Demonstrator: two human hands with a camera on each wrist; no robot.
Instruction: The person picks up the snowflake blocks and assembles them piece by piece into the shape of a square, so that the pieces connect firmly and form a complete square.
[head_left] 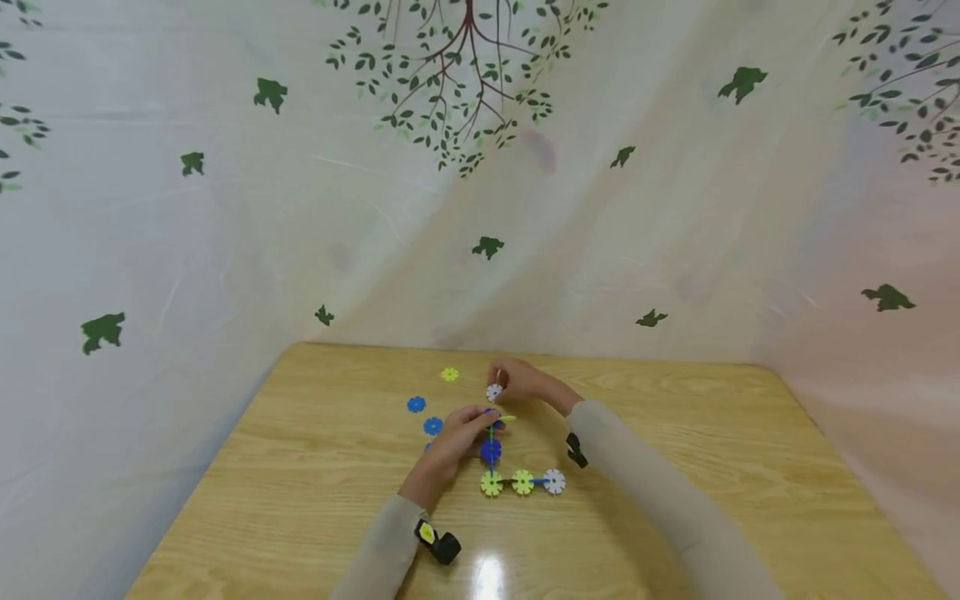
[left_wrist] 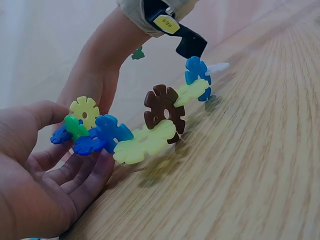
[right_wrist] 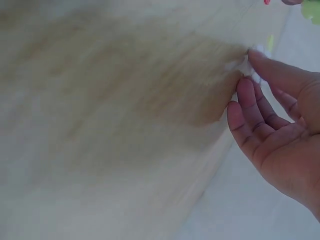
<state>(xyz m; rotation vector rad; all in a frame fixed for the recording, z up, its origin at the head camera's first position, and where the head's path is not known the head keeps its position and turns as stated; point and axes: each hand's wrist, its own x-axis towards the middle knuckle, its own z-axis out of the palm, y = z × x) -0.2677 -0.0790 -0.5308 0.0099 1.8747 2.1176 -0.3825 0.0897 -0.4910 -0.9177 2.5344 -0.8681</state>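
An L-shaped chain of interlocking snowflake discs lies in front of me. My left hand (head_left: 453,440) grips its far end, thumb on top at a dark blue disc. A green disc (left_wrist: 75,128) and a yellow disc (left_wrist: 85,111) stand by those fingers in the left wrist view. Nearer me, the chain turns right through a yellow disc (head_left: 491,483), a brown disc (left_wrist: 156,102), another yellow disc (head_left: 522,482) and a blue one, ending in a white disc (head_left: 554,481). Just beyond the left hand, my right hand (head_left: 522,380) pinches a loose white disc (head_left: 493,392) between thumb and fingertips.
Loose blue discs (head_left: 416,404) lie left of the left hand, one partly hidden by it. A loose yellow disc (head_left: 449,374) sits near the back of the wooden table (head_left: 675,467). Behind the table hangs a leaf-patterned cloth (head_left: 570,250).
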